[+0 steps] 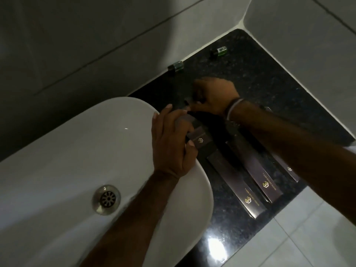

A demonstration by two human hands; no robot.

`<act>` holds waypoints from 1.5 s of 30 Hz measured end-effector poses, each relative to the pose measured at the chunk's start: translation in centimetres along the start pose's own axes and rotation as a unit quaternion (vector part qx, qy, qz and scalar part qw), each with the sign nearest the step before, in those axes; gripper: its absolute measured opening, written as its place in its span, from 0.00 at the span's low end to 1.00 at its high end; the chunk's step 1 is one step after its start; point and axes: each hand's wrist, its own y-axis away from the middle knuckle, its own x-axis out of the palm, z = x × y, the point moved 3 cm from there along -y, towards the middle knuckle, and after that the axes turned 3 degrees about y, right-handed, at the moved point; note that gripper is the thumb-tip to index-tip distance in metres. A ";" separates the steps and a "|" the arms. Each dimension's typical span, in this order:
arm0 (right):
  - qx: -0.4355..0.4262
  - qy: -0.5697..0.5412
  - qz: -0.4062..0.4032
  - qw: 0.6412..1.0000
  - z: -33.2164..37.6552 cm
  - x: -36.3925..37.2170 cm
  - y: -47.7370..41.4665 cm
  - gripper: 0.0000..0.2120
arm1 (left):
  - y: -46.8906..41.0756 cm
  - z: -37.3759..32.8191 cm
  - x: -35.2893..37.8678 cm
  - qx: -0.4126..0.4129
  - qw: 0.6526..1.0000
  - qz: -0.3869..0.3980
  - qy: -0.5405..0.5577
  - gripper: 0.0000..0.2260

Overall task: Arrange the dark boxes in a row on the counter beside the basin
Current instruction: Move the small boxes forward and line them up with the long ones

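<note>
Long dark boxes (pixel 238 182), gold logos, side by side

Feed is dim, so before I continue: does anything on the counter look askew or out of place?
Two small green bottles lie on their sides near the back wall. The dark box under the left hand sits by the basin rim, further back than the three boxes lined up nearer the counter's front edge.
</note>
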 end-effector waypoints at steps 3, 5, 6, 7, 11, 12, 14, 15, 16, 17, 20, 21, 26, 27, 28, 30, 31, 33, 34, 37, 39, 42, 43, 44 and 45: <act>0.002 0.004 0.005 1.000 -2.9 0.2 3.2 0.34 | 0.1 0.1 0.0 -0.003 1.000 0.001 -0.005 0.15; 0.000 -0.001 0.011 1.000 -4.0 0.6 4.8 0.29 | 0.1 0.2 0.0 -0.003 1.000 0.002 -0.005 0.14; -0.003 -0.003 0.009 1.000 -4.4 0.8 5.6 0.27 | 0.1 0.2 0.0 -0.003 1.000 0.002 -0.004 0.14; -0.008 -0.004 0.006 1.000 -4.6 1.0 6.2 0.26 | 0.1 0.3 0.1 -0.003 1.000 0.001 -0.003 0.14; -0.018 0.006 0.001 1.000 -4.7 1.3 7.6 0.25 | 0.1 0.5 0.2 0.000 1.000 -0.004 -0.003 0.14; -0.018 0.013 0.001 1.000 -4.6 1.2 7.7 0.26 | 0.1 0.5 0.2 0.000 1.000 -0.004 -0.001 0.14; -0.020 0.032 -0.003 0.999 -4.4 1.0 7.9 0.28 | 0.1 0.6 0.2 -0.002 1.000 0.000 0.003 0.12; -0.021 0.040 -0.007 0.999 -4.2 1.0 8.0 0.28 | 0.1 0.6 0.2 -0.003 1.000 0.002 0.003 0.12; -0.021 0.046 -0.011 0.999 -4.1 1.0 8.2 0.28 | 0.1 0.6 0.2 -0.006 1.000 0.004 0.003 0.12; -0.021 0.050 -0.013 0.998 -4.0 1.0 8.3 0.28 | 0.1 0.6 0.2 -0.009 1.000 0.006 0.003 0.12; -0.017 0.057 -0.016 0.998 -3.8 1.1 8.8 0.29 | 0.1 0.6 0.1 -0.016 1.000 0.007 0.001 0.14; -0.015 0.059 -0.018 0.998 -3.8 1.2 9.0 0.29 | 0.1 0.5 0.1 -0.015 1.000 0.007 -0.001 0.14; -0.021 0.054 -0.020 0.998 -3.4 1.4 9.3 0.32 | 0.1 0.5 0.1 -0.014 1.000 0.008 0.000 0.14; -0.024 0.053 -0.022 0.998 -3.4 1.4 9.3 0.33 | 0.1 0.5 0.1 -0.014 1.000 0.009 0.002 0.14; -0.027 0.051 -0.026 0.998 -3.3 1.3 9.3 0.33 | 0.1 0.5 0.1 -0.013 1.000 0.010 0.004 0.14; -0.031 0.051 -0.045 0.997 -3.3 1.0 9.4 0.34 | 0.1 0.4 0.2 -0.007 1.000 0.008 0.003 0.14; -0.027 0.052 -0.056 0.997 -3.4 0.8 9.4 0.35 | 0.1 0.4 0.2 -0.002 1.000 0.005 0.001 0.13; -0.007 0.059 -0.079 0.995 -3.7 0.2 9.3 0.36 | 0.1 0.5 0.2 0.005 1.000 0.002 0.002 0.13; 0.003 0.063 -0.095 0.993 -3.8 -0.2 9.2 0.36 | 0.1 0.6 0.2 0.007 1.000 0.001 0.001 0.12; 0.008 0.064 -0.102 0.993 -3.6 -0.9 8.7 0.37 | 0.1 0.6 0.3 0.010 1.000 0.000 -0.001 0.11; 0.010 0.058 -0.063 0.996 -3.1 -0.6 8.3 0.38 | 0.1 0.5 0.3 0.010 1.000 -0.003 0.001 0.12; 0.052 0.057 -0.002 0.997 -2.4 0.4 7.7 0.38 | 0.0 0.4 0.2 0.009 1.000 -0.007 0.005 0.14; 0.062 0.059 0.007 0.996 -2.3 0.7 7.6 0.37 | 0.1 0.4 0.1 0.009 1.000 -0.007 0.007 0.14; 0.065 0.058 0.011 0.996 -2.3 0.9 7.4 0.35 | 0.1 0.4 0.1 0.010 1.000 -0.006 0.009 0.14; 0.064 0.057 0.015 0.996 -2.4 1.0 7.3 0.33 | 0.1 0.3 0.2 0.011 1.000 -0.005 0.011 0.14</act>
